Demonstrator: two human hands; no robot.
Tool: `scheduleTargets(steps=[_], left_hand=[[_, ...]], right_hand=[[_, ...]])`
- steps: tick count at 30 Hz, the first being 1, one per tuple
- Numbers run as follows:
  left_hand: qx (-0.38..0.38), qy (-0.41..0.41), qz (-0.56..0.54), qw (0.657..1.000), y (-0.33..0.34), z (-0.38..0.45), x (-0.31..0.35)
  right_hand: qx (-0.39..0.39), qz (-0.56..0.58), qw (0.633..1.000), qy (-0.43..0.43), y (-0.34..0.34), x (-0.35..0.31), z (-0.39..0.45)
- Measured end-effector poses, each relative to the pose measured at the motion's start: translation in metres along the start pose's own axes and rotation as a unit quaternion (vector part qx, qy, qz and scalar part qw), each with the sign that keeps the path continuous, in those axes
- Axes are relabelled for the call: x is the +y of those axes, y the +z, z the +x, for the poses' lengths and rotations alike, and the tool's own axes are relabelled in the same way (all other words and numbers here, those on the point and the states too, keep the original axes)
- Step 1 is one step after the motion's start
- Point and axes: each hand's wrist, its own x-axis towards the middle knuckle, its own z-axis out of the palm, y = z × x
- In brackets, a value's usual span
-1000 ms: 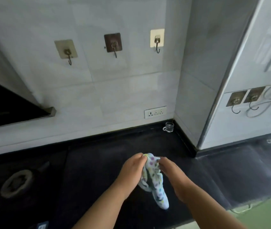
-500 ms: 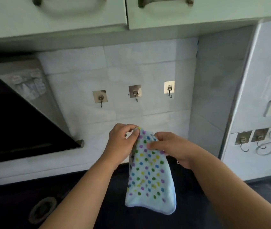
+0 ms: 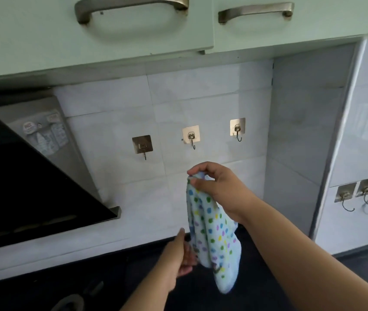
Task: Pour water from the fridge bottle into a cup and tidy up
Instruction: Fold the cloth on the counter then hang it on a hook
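The lower right of the frame is cutting off the right forearm, and the bottom edge is cutting off the left forearm. The cloth is hiding the left fingertips, so the exact contact there is hard to make out. The black chimney hood [image 3: 32,187] is running out of the frame at the left; the stickers on its steel side panel are too blurred to read. A round burner part at the bottom edge is showing only partly against the dark countertop [image 3: 347,272].

The cloth [image 3: 212,232] is a soft, napped, pale blue fabric with multicoloured dots, hanging in loose vertical folds. Three square adhesive plates with metal hooks are sitting in a row on the glossy white wall tiles [image 3: 115,198]: the left hook [image 3: 142,145], the middle hook [image 3: 191,136] and the right hook [image 3: 237,129]. Pale green cabinet doors [image 3: 43,41] with curved brushed-metal handles are spanning the top.

The right hand [image 3: 219,187] is pinching the top corner of the cloth between thumb and fingers, just below the middle hook and not touching it. The left hand [image 3: 183,254] is resting lower down, fingers loosely curled against the cloth's left edge near its bottom half; whether it is gripping is not determinable. The cloth is hanging between the two hands, in front of the tiles and above the countertop.
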Motion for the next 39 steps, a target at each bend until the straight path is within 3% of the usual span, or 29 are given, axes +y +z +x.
scheduleTargets(steps=[3,5,10,12,14,16,18,21,24,28,31,34,36,39], left_hand=[[-0.071,-0.07,-0.037,0.994,0.01,0.009,-0.027],[-0.103,-0.065,-0.115,0.986,0.019,0.011,-0.022],[-0.167,-0.05,-0.35,0.92,0.028,0.005,0.019],[-0.225,-0.051,-0.315,0.921,0.017,0.012,0.024],[-0.239,-0.029,-0.207,0.948,0.007,0.022,0.033],[-0.225,-0.008,-0.106,0.968,0.004,0.028,0.046],[-0.189,0.014,-0.111,0.976,0.002,0.033,0.059],[-0.1,0.12,-0.16,0.975,0.007,0.041,0.072],[-0.046,0.169,-0.099,0.98,0.02,0.052,0.083],[-0.087,0.145,-0.115,0.979,0.04,0.062,0.078],[-0.09,0.19,-0.16,0.964,0.051,0.062,0.074],[0.06,0.232,-0.173,0.955,0.045,0.068,0.084],[0.157,0.264,-0.178,0.935,0.03,0.068,0.101],[0.199,0.327,-0.135,0.914,0.006,0.063,0.134]], right_hand=[[0.019,-0.001,1.0,0.0,0.001,0.001,0.004],[0.032,0.03,0.999,-0.001,-0.005,0.003,0.006],[0.046,0.086,0.995,-0.012,-0.031,0.01,0.014],[0.058,0.096,0.994,-0.019,-0.045,0.014,0.021],[0.073,0.111,0.991,-0.02,-0.06,0.018,0.032],[0.074,0.107,0.991,-0.018,-0.075,0.021,0.044],[0.066,0.071,0.995,-0.013,-0.085,0.023,0.054],[0.033,0.043,0.999,-0.003,-0.097,0.025,0.066],[-0.019,0.047,0.999,0.001,-0.108,0.025,0.077],[-0.105,0.05,0.993,0.007,-0.117,0.022,0.083],[-0.141,0.058,0.988,0.013,-0.12,0.018,0.088],[-0.107,-0.004,0.994,0.025,-0.13,0.017,0.102],[-0.031,-0.114,0.993,0.012,-0.139,0.022,0.116],[0.095,-0.271,0.958,-0.026,-0.15,0.034,0.135]])
